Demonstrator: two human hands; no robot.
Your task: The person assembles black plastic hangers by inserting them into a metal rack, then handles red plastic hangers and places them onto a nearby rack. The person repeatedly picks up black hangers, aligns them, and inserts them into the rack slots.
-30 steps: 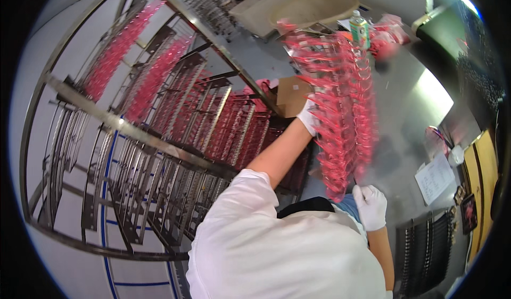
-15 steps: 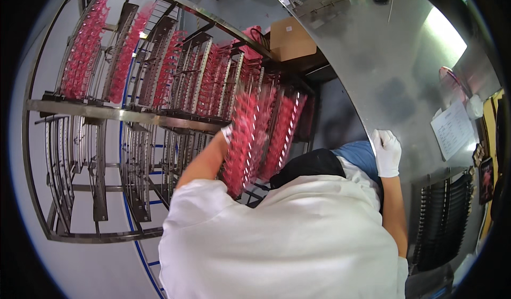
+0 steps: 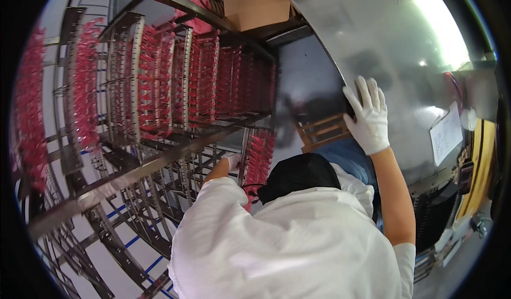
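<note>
At the lower part of the shelving, my left hand (image 3: pixel 232 162), in a white glove, grips the side of a narrow metal rack (image 3: pixel 258 158) filled with rows of red pieces. Its fingertips are partly hidden by the rack. My right hand (image 3: pixel 368 119), gloved in white too, lies with fingers spread at the edge of the steel table (image 3: pixel 340 19).
Tall metal shelving (image 3: pixel 159 158) on the left carries several similar racks of red pieces (image 3: pixel 154 81). A cardboard box (image 3: pixel 255 3) sits at the back. On the table's right are a written sheet (image 3: pixel 446 134) and black racks (image 3: pixel 434 214). A wooden stool (image 3: pixel 324 131) stands below the table edge.
My view has turned toward the shelving's far end. The red-filled rack at my left hand sits farther from my body. My right hand has gone from curled to spread.
</note>
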